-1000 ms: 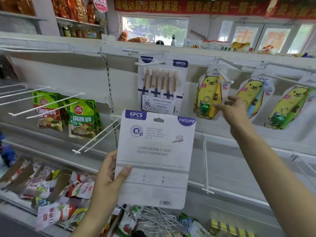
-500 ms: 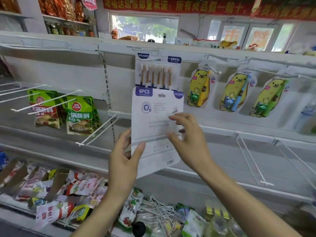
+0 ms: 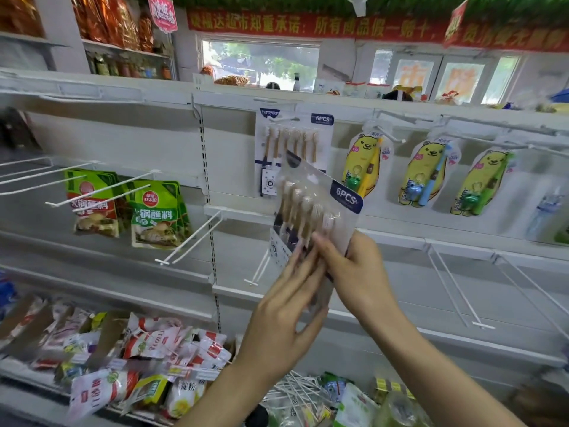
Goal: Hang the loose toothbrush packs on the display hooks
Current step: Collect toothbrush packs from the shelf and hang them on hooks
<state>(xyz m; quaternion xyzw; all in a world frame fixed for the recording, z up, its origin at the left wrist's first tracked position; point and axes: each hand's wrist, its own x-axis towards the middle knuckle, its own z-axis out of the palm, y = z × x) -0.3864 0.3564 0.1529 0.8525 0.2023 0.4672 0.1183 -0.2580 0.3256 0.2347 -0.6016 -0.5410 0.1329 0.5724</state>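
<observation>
A loose six-piece toothbrush pack [image 3: 320, 211] is tilted in front of the shelf, its clear front with the brush heads facing me. My left hand [image 3: 283, 315] holds its lower edge from the left, and my right hand [image 3: 354, 272] grips it from the right, fingers across the front. Behind it, another six-piece pack [image 3: 292, 140] hangs on a display hook [image 3: 284, 118]. Three yellow bear toothbrush packs [image 3: 366, 164] hang on hooks to the right.
Bare white hooks [image 3: 191, 238] stick out at mid-shelf, with more on the right [image 3: 455, 288] and far left. Green sauce packets [image 3: 157, 214] hang at left. The bin below holds snack packets [image 3: 147, 343] and loose hooks [image 3: 295, 392].
The pack has been flipped from its printed back to its clear front and now tilts. My right hand came from the bear pack onto the held pack. The camera moved closer.
</observation>
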